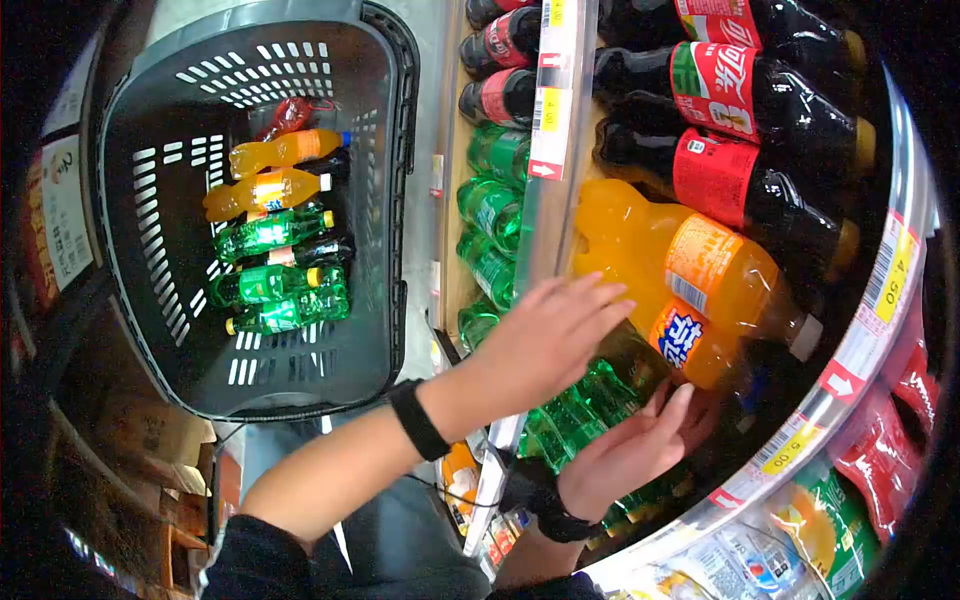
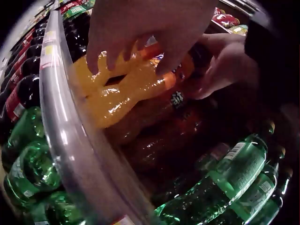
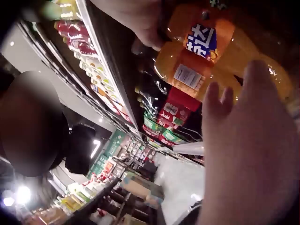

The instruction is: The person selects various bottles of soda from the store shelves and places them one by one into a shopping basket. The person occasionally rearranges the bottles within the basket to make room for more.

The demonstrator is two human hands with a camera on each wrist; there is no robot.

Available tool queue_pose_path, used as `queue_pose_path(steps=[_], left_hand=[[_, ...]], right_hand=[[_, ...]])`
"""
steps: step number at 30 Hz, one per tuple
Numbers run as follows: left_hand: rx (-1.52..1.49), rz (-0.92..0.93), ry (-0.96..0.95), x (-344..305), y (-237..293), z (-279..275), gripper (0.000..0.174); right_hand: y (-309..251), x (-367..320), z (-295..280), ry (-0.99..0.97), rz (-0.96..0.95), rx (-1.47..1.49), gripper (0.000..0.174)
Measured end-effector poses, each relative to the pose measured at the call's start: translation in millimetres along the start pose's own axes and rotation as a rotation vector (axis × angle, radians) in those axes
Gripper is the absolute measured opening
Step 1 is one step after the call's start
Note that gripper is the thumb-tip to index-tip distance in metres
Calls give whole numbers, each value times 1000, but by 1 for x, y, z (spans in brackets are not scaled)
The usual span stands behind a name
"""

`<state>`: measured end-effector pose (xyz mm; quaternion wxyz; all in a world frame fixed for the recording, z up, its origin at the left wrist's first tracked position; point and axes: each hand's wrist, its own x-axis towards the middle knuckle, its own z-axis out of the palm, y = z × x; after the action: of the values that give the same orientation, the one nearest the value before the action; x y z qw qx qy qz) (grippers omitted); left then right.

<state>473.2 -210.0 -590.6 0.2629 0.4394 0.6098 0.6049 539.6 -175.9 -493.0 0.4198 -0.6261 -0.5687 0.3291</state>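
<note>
Two large orange bottles (image 1: pixel 715 270) (image 2: pixel 115 105) (image 3: pixel 187 70) lie side by side on the shelf, caps toward its outer rail. Across their base ends my left hand (image 1: pixel 545 345) (image 2: pixel 145 28) (image 3: pixel 248 136) rests with spread fingers on the orange plastic. Beside the lower bottle, my right hand (image 1: pixel 630 450) (image 2: pixel 229 63) (image 3: pixel 129 18) has its fingers extended near the label and neck; whether it bears any weight cannot be told. Green bottles (image 1: pixel 580 410) (image 2: pixel 241 168) lie just below them, and dark cola bottles (image 1: pixel 715 90) above.
At left, a dark basket (image 1: pixel 125 220) holds several small orange, green and dark bottles. A clear divider (image 1: pixel 545 220) (image 2: pixel 70 122) separates the large bottles from small ones. A price rail (image 1: pixel 850 360) edges the shelf, with bagged packets (image 1: pixel 820 520) beyond.
</note>
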Motion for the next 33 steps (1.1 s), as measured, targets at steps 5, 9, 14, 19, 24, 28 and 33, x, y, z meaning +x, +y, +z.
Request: queue_pose_path(steps=[5, 9, 14, 19, 24, 28, 33], left_hand=[[-2, -84, -52, 1, 11, 29, 78], [-18, -117, -45, -1, 14, 42, 79], [-59, -139, 15, -12, 19, 47, 79], [-182, -137, 149, -32, 13, 47, 76], [-104, -30, 284, -63, 28, 12, 63], [33, -12, 260, -90, 10, -64, 59], [275, -125, 60, -117, -32, -172, 57]], right_hand=[[2, 30, 4, -96, 112, 83, 44], [1, 33, -8, -148, 143, 80, 43], [25, 8, -23, -23, -13, 13, 43], [38, -17, -21, -163, -597, -139, 54], [16, -75, -47, -222, -536, -329, 91], [4, -117, -40, -489, -465, -227, 91], [9, -176, 37, -556, -264, -78, 80]])
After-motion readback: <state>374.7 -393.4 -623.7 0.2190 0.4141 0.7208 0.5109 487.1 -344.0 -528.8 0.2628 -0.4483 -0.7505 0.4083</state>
